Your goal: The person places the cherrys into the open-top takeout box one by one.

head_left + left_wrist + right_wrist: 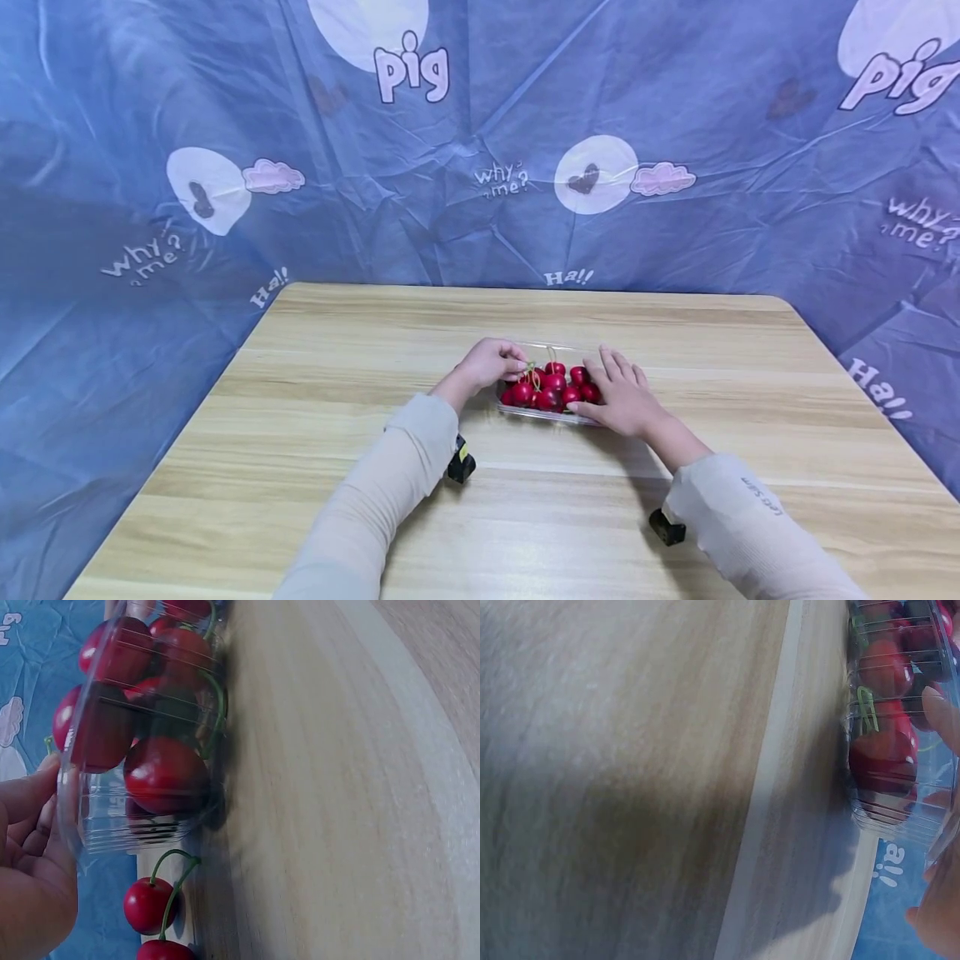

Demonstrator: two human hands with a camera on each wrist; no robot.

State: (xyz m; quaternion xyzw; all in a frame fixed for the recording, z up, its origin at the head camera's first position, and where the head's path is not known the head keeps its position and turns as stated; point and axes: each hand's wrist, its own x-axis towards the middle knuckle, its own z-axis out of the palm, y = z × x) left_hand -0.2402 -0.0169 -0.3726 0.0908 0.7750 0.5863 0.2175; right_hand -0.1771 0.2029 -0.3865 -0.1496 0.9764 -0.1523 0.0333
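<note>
A clear plastic container (551, 414) full of dark red cherries (553, 382) lies on the wooden table, green stems sticking up. At its left end my left hand (489, 362) has bent fingers, thumb and fingertip pinching a green stem (49, 744) just over the rim. My right hand (624, 398) rests across the right end, fingers straight and spread, thumb reaching over the near rim onto the cherries. In the left wrist view, two joined cherries (150, 904) lie on the table outside the container; the left hand and forearm hide them in the head view.
The pale wooden table (360, 333) extends around the container on all sides. Behind it and at both sides hangs a blue printed cloth (480, 225). Black wrist cameras (461, 462) sit under both sleeves, close over the tabletop.
</note>
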